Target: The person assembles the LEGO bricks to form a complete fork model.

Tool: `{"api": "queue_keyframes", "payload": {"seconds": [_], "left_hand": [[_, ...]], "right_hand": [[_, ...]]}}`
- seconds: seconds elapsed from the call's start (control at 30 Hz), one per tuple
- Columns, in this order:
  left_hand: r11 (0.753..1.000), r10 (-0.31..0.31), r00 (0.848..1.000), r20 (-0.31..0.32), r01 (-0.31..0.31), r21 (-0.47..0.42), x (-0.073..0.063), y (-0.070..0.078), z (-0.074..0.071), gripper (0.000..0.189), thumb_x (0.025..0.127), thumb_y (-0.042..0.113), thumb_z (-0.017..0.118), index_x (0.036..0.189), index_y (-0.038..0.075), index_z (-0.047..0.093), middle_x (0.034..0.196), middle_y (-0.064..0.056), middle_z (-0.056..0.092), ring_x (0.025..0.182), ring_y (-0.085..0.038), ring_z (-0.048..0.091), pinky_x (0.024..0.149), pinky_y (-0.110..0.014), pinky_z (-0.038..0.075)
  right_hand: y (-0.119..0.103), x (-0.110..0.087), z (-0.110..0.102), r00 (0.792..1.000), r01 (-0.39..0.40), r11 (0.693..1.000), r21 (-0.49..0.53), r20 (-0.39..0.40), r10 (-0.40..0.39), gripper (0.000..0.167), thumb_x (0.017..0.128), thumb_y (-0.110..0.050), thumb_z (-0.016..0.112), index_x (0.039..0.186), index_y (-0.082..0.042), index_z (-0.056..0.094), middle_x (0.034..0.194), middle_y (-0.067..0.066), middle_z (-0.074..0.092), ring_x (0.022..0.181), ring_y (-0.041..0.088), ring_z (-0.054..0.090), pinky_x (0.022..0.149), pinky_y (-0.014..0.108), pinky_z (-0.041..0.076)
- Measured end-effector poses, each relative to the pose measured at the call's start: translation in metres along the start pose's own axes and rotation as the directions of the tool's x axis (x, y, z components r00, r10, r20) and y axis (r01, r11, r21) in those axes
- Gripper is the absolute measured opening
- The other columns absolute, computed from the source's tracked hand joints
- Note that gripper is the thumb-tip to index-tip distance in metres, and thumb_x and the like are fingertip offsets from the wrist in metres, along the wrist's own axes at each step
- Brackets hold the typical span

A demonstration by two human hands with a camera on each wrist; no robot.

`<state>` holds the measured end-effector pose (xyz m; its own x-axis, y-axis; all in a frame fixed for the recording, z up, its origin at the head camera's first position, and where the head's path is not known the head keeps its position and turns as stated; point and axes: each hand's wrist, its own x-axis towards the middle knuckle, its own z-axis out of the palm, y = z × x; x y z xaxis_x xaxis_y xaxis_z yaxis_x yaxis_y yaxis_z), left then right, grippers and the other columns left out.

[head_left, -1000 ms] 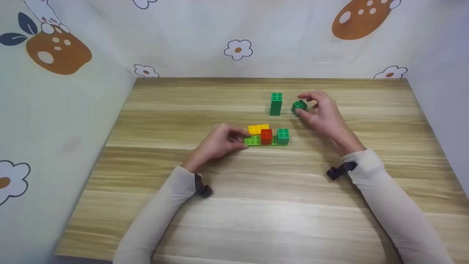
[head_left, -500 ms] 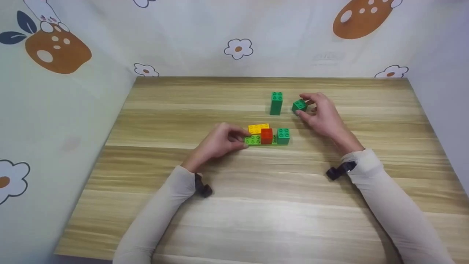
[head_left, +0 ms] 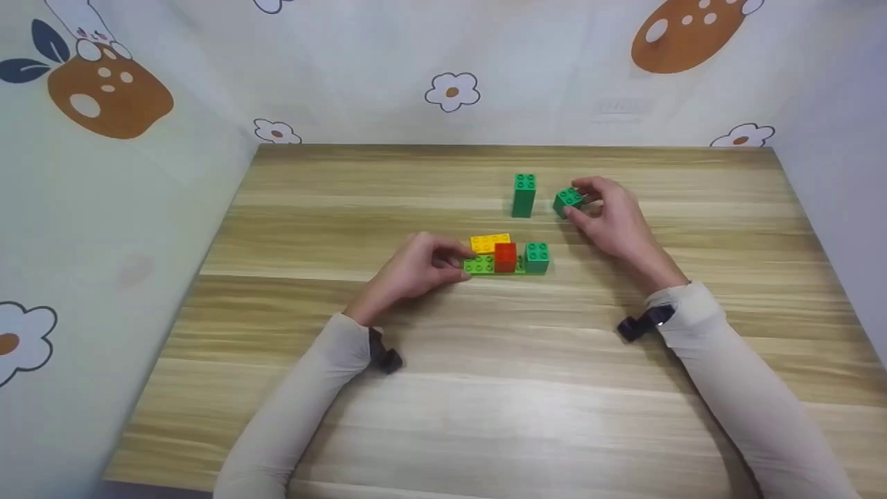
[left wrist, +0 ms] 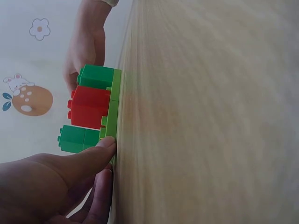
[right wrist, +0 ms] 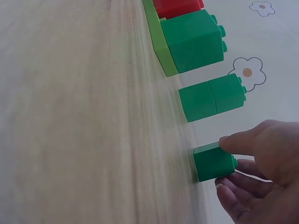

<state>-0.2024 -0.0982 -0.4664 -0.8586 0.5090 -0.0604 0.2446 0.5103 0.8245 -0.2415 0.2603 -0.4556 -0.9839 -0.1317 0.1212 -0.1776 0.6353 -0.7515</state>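
Observation:
My left hand (head_left: 416, 267) pinches the left end of a light green building brick base (head_left: 479, 265), thumb along its near side. On that base sit a red brick (head_left: 505, 257) and, at its right end, a green brick (head_left: 537, 257). A flat yellow brick (head_left: 490, 243) lies at the far side of the base. Farther back on the right, my right hand (head_left: 613, 218) holds a small green brick (head_left: 568, 202) between thumb and fingers. In the right wrist view, the thumb rests on one side of that small green brick (right wrist: 214, 162), with the fingers opposite.
A stack of two green bricks (head_left: 524, 196) stands upright left of the small green brick. All of this is on a wooden table (head_left: 443, 388). A patterned white wall covering (head_left: 360, 83) rises along its back edge, with more at both sides.
My right fingers have drawn in closer around the small green brick, which has turned slightly. My left hand and the base have stayed in place.

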Motion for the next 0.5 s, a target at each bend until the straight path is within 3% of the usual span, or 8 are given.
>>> {"api": "queue_keyframes", "payload": {"seconds": [0.4, 0.5], "left_hand": [[1.000, 0.001, 1.000, -0.002, -0.001, 0.024, -0.0006, 0.0008, 0.0003, 0.032, 0.092, 0.012, 0.087, 0.123, 0.016, 0.083, 0.113, -0.001, 0.081, 0.095, -0.014, 0.074, 0.091, -0.031, 0.065], [1.000, -0.007, 1.000, 0.001, 0.007, 0.026, -0.0008, 0.0009, 0.0003, 0.032, 0.092, 0.012, 0.087, 0.124, 0.017, 0.082, 0.114, -0.001, 0.081, 0.096, -0.014, 0.074, 0.091, -0.031, 0.065]], "right_hand": [[-0.0005, -0.0003, -0.0005, 1.000, 0.014, 1.000, -0.009, -0.007, -0.014, 0.045, 0.102, -0.013, 0.075, 0.142, 0.002, 0.062, 0.137, 0.021, 0.068, 0.125, 0.034, 0.066, 0.104, 0.049, 0.057], [-0.0010, -0.0007, -0.0014, 1.000, 0.018, 1.000, -0.009, -0.007, -0.018, 0.045, 0.102, -0.014, 0.074, 0.143, 0.001, 0.062, 0.136, 0.020, 0.068, 0.124, 0.033, 0.067, 0.102, 0.041, 0.058]]}}
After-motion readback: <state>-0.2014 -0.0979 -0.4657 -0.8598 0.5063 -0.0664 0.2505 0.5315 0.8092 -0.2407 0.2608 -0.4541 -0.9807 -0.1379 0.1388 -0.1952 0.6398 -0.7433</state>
